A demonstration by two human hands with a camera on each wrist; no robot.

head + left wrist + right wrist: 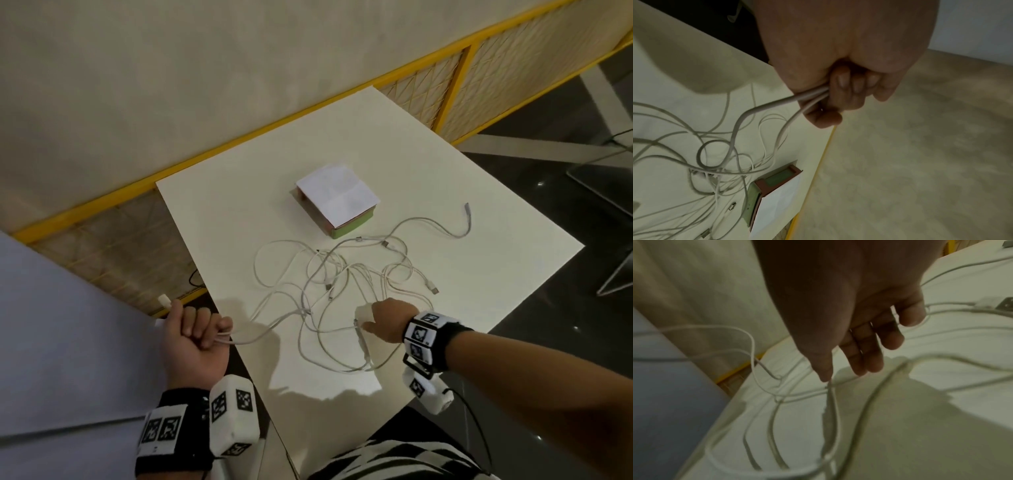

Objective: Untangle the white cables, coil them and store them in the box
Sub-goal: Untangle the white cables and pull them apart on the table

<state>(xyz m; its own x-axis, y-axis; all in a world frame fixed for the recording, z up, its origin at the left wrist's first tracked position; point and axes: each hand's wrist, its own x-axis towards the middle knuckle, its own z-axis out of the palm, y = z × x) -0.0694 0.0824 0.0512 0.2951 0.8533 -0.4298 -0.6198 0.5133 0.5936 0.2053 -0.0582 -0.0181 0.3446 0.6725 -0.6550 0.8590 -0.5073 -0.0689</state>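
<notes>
Several white cables (342, 284) lie tangled on the white table (239, 219), in front of a green box (349, 230) with a white sheet (337, 195) over its top. My left hand (202, 329) is off the table's left edge, fisted round two strands of one cable (777, 104), and a plug (164, 301) sticks out above the fist. The strands run from the left hand (846, 91) to the tangle, with the box (777, 181) beyond it. My right hand (364, 318) hovers over the near part of the tangle, fingers (869, 356) straight, holding nothing.
A yellow-framed mesh fence (455, 85) runs behind the table. A grey-blue surface (68, 342) lies at the left. Dark floor with metal chair legs (613, 274) is on the right. A loose cable end (467, 209) reaches toward the table's right edge.
</notes>
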